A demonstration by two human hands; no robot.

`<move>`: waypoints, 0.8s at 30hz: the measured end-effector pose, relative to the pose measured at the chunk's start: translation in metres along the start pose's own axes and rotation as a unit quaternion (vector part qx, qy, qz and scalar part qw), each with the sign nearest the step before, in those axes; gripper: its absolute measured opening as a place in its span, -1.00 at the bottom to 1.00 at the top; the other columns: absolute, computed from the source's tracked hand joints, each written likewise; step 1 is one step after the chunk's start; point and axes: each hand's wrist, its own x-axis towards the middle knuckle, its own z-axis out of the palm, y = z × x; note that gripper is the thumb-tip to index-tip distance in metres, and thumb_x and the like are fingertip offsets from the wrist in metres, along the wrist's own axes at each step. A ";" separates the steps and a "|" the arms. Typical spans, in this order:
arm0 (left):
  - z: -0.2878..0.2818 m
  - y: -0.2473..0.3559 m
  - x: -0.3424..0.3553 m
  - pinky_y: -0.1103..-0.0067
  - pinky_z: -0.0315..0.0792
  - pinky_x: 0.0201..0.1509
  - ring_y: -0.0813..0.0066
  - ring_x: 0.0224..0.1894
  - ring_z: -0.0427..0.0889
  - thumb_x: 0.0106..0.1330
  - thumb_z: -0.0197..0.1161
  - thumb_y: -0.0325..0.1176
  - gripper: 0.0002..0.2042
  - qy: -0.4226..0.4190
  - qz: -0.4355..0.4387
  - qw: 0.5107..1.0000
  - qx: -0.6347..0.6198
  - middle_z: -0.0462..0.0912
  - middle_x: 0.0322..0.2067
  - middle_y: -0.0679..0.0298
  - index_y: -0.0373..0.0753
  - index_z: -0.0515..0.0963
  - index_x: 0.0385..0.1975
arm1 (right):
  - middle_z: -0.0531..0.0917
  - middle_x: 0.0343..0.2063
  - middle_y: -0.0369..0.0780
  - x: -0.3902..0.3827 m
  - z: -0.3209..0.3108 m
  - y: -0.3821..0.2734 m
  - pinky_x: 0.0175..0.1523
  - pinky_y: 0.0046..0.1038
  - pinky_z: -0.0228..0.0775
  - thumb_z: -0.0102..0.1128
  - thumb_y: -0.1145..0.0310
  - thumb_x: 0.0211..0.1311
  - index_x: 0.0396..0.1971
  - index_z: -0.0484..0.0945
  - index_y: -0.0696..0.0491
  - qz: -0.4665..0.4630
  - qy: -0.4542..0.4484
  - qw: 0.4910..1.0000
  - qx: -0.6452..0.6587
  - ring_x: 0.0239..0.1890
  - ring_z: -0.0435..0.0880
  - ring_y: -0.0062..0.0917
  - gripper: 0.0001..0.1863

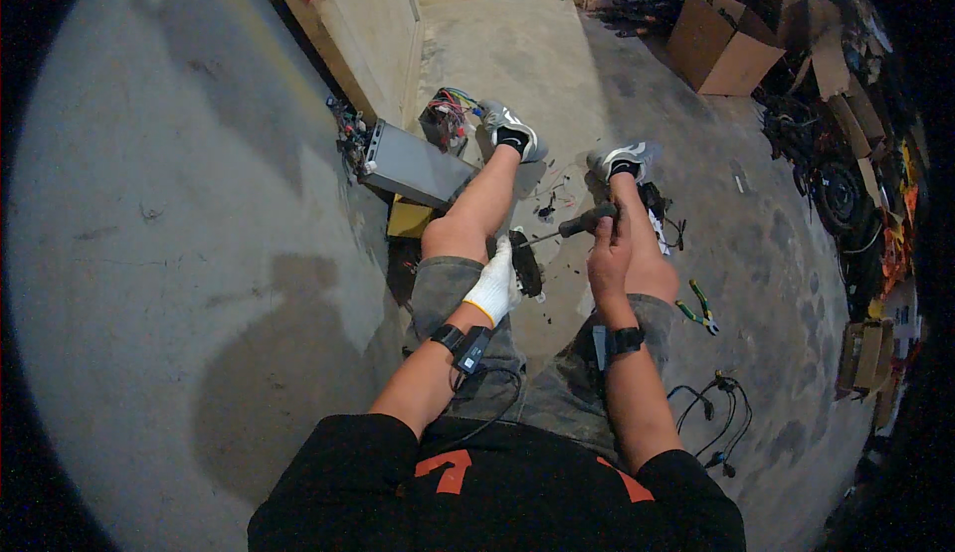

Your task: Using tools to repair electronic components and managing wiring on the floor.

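So the black part (527, 266) is down between the person's knees, roughly upright and right up against the left hand (497, 283), which has a white knitted glove on. Fingers are curled around its near side, so that's a closed hold, though the glove hides exactly where the fingertips sit. The right hand (610, 251) is bare and wrapped around the dark handle of a screwdriver (585, 221), fingers folded in tight. The shaft slants down and left at the black part; can't tell from this angle if the tip is actually touching it. Both wrists have dark straps, and the left one carries a little black box (472, 350) with a cord. Just outside the right knee there's a pair of pliers (703, 310) with green and yellow handles on the concrete, and nearer the body some loose black cables (731, 413). Small dark scraps are scattered between the feet. Past the left knee a grey metal case (418, 162) leans at an angle over a yellow box (409, 218), with a tangle of coloured wires (450, 117) by the left shoe. Further out, upper right, an open cardboard box (724, 43) sits beside a big messy pile.
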 end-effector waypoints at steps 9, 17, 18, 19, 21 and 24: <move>-0.003 -0.001 -0.002 0.10 0.52 -0.16 0.13 -0.22 0.59 0.46 0.00 0.06 -0.65 -0.028 0.026 0.997 0.062 0.56 -0.19 0.18 -0.05 0.39 0.00 | 0.56 -0.07 -0.17 0.003 -0.009 0.009 0.01 -0.54 0.47 0.08 0.41 0.41 0.27 0.27 0.17 0.092 0.013 0.993 0.070 -0.09 0.59 -0.52 -0.52; 0.003 0.001 -0.022 0.35 0.45 -0.04 0.28 -0.13 0.53 0.18 0.30 -0.38 -0.49 -0.016 0.093 0.931 0.352 0.51 -0.14 0.19 -0.17 0.27 0.12 | 0.57 -0.06 -0.19 0.014 -0.028 0.030 -0.08 -0.53 0.51 0.12 0.42 0.38 0.28 0.29 0.12 0.113 -0.069 0.970 0.202 -0.13 0.58 -0.58 -0.50; 0.005 0.001 -0.025 0.36 0.44 -0.05 0.27 -0.14 0.53 0.15 0.30 -0.35 -0.42 -0.007 0.109 0.916 0.386 0.51 -0.14 0.16 -0.18 0.22 0.18 | 0.57 -0.05 -0.18 0.014 -0.028 0.029 -0.07 -0.54 0.50 0.12 0.44 0.37 0.25 0.32 0.14 0.111 -0.050 0.976 0.183 -0.13 0.60 -0.55 -0.53; 0.008 0.000 -0.028 0.37 0.44 -0.07 0.27 -0.15 0.53 0.13 0.31 -0.32 -0.35 0.004 0.124 0.899 0.420 0.52 -0.15 0.14 -0.19 0.16 0.23 | 0.57 -0.03 -0.17 0.013 -0.029 0.028 -0.07 -0.56 0.49 0.12 0.47 0.35 0.21 0.36 0.16 0.108 -0.031 0.980 0.163 -0.14 0.61 -0.53 -0.56; 0.009 0.000 -0.033 0.34 0.45 -0.16 0.21 -0.23 0.56 0.11 0.31 -0.20 -0.16 0.010 0.157 0.852 0.499 0.56 -0.20 0.04 -0.21 0.00 0.38 | 0.55 0.01 -0.15 0.015 -0.033 0.025 -0.04 -0.55 0.49 0.13 0.48 0.34 0.22 0.36 0.16 0.102 -0.061 0.988 0.103 -0.11 0.61 -0.52 -0.55; -0.003 -0.004 -0.017 0.33 0.48 -0.12 0.11 -0.17 0.60 0.09 0.32 -0.20 -0.18 0.027 0.159 0.842 0.515 0.59 -0.16 -0.04 -0.25 0.05 0.34 | 0.57 -0.02 -0.16 0.019 -0.027 0.036 -0.09 -0.56 0.49 0.17 0.47 0.32 0.22 0.36 0.15 0.061 -0.039 0.992 0.107 -0.14 0.61 -0.54 -0.52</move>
